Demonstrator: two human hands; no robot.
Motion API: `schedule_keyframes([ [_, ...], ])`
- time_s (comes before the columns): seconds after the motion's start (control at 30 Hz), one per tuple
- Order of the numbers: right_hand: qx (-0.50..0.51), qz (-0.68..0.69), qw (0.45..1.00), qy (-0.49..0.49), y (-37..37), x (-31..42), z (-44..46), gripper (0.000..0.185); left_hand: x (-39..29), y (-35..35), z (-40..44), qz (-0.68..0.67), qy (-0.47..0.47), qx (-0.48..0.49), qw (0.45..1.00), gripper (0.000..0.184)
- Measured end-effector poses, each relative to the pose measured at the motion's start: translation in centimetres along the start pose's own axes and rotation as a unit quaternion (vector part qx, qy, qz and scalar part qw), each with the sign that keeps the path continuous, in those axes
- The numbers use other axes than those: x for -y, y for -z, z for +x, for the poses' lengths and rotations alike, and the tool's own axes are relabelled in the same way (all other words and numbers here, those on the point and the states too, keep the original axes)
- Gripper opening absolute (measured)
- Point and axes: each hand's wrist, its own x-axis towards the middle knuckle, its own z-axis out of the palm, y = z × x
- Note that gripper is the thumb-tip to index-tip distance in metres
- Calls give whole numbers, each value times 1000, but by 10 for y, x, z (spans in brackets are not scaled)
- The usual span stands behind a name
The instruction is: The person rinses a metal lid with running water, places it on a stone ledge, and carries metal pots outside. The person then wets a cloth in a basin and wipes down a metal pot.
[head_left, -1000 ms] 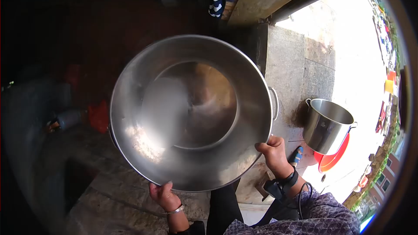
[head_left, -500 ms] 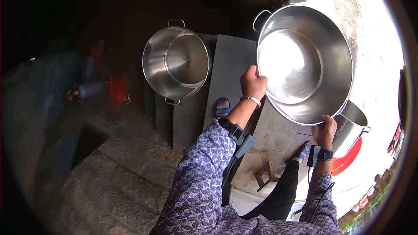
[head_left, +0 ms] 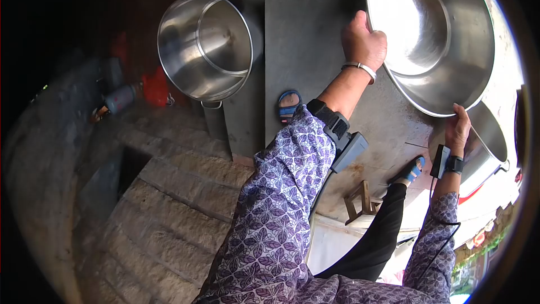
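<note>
A large stainless steel pot (head_left: pixel 469 34) hangs in the air at the upper right, tilted so its bright inside faces me. My left hand (head_left: pixel 364 42) is closed round its left rim. At the lower rim, my right hand (head_left: pixel 458 126) grips with its fingers partly hidden behind the metal. Below and behind the held pot stands another steel pot (head_left: pixel 489 121), partly covered by it and by my right hand. On the left, a third steel pot (head_left: pixel 208 45) with two loop handles stands apart from both hands.
Grey slabs (head_left: pixel 306 39) lie between the pots. A small wooden stool (head_left: pixel 365 200) is on the floor near my blue sandal (head_left: pixel 415 170). Rough stone steps (head_left: pixel 185 208) fill the lower left. A red item (head_left: pixel 154 87) and a bottle (head_left: pixel 120 99) lie in the dark at left.
The held pot and both hands have shifted up and right in view, and the pot's top now leaves the frame. The view itself has moved, with the left pot appearing higher and farther left.
</note>
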Motion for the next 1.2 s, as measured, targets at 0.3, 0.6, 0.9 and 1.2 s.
schedule_keyframes([
  [0.3,-58,44,997,5,13,-14,5,11,51,71,10,170,-178,4,969,44],
  [0.6,97,-51,993,-32,-26,-33,-75,28,190,242,18,589,227,38,775,47],
  [0.9,84,-218,950,-206,-18,-109,-179,24,168,305,37,536,84,-15,840,33],
  [1.2,134,-260,930,-222,-32,-106,-206,25,31,453,155,235,226,-72,943,15],
])
